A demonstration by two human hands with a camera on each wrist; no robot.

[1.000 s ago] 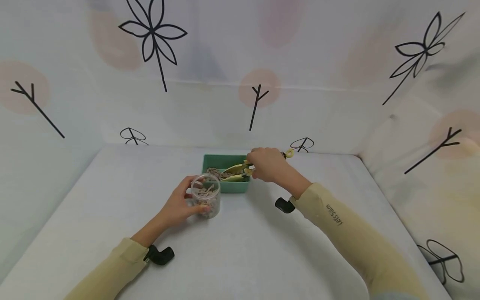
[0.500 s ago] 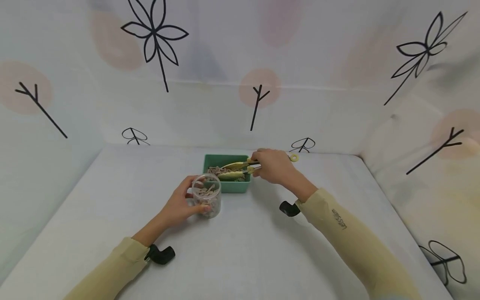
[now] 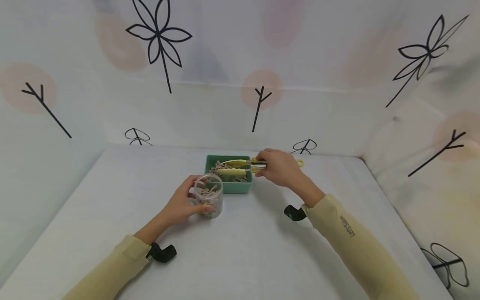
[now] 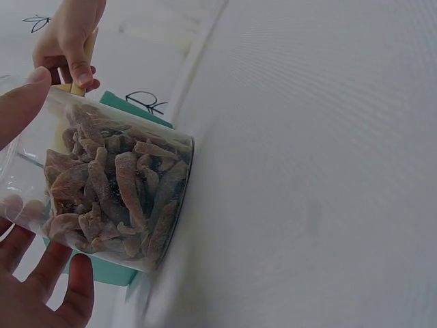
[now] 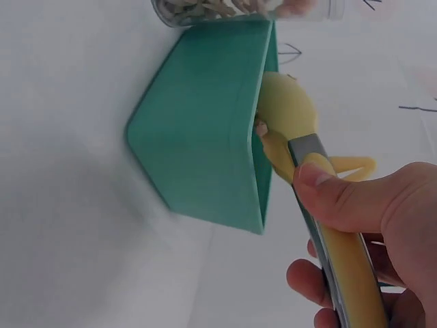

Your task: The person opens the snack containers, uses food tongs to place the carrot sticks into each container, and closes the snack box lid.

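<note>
**Yellow-tipped metal tongs (image 3: 235, 171) at a green rectangular box (image 3: 238, 188)**

Right hand (image 3: 278, 167), at the box's three o'clock, has its fingers wrapped round the parted tongs; left hand (image 3: 181, 204), seven o'clock, curls round a clear cylindrical plastic jar (image 3: 211, 205) of brown strips (image 4: 130, 181), probably light but slippery: grip its wall.

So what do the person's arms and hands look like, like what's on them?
The left hand and right hand wear no gloves. The left sleeve and right sleeve are long and yellowish beige. Dark lettering, too blurry to read surely, marks the right one. A black, bent gadget sticks out by each cuff.
</note>
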